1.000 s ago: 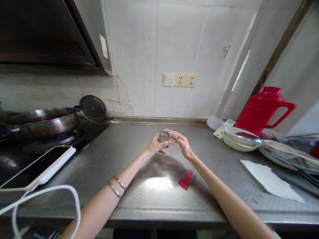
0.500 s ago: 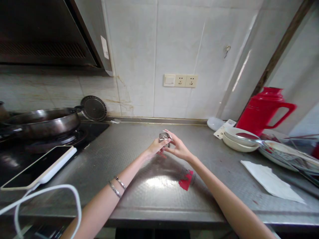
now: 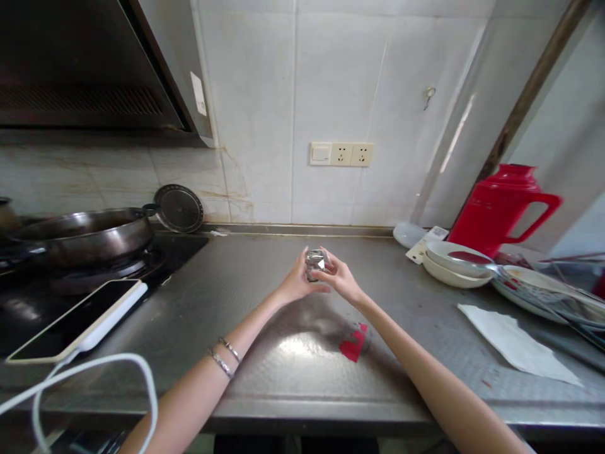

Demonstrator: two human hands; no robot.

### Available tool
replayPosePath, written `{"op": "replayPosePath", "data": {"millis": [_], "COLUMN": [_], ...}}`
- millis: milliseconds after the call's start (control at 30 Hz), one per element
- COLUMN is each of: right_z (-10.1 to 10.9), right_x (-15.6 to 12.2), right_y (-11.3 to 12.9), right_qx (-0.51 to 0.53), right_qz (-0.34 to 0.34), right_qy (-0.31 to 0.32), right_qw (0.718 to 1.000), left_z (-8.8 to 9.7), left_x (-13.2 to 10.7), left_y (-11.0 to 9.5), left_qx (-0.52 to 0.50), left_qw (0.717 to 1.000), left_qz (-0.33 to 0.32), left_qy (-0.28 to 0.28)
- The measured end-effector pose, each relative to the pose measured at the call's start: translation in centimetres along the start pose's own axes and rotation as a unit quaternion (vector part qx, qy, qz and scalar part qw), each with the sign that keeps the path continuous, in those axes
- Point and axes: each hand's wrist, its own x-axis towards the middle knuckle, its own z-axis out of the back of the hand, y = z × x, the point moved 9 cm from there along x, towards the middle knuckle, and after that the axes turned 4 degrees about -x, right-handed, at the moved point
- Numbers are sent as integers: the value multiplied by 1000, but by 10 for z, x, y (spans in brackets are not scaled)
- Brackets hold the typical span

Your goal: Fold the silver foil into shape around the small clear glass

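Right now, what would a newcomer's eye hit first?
Probably the bright red thermos jug at the right, behind the pale stacked bowls. Then the small shiny silvery object held in both hands mid-picture, with a ragged red patch on the counter nearer the camera.

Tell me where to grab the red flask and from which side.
Probably best by the handle, coming from the right: it loops out on that side of the flask, leaving a gap to reach through, while the bowls crowd its front left.

Kitchen — pan [image 3: 108,243] on hob [image 3: 177,251], range hood [image 3: 85,57], stacked bowls [image 3: 454,277]
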Motion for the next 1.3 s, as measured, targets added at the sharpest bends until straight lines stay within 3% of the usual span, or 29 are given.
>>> {"op": "replayPosePath", "data": {"millis": [167, 333, 700, 867, 1133, 1300], "right_z": [-4, 3, 22, 15, -2, -9], "right_x": [-1, 4, 9, -2, -23, -30], "right_y": [3, -1, 11, 22, 48, 55], "right_qx": [-15, -43, -133, -239, -377, -367], "right_qz": [8, 14, 105, 167, 293, 330], "right_qy": [23, 44, -60, -63, -42, -23], "right_qw": [1000, 998, 984, 955, 878, 869], "left_z": [6, 13, 8, 5, 5, 7], "left_x": [-3, -6, -7, -8, -7, -6], "left_y": [-2, -11, -6, -2, 0, -3], "left_qx": [74, 89, 81, 109, 106, 85], "left_qw": [995, 991, 993, 991, 991, 993], "left_qz": [-31, -17, -9, 2, 1, 0], "left_qy": [-53, -96, -89, -81, -77, -81]}}
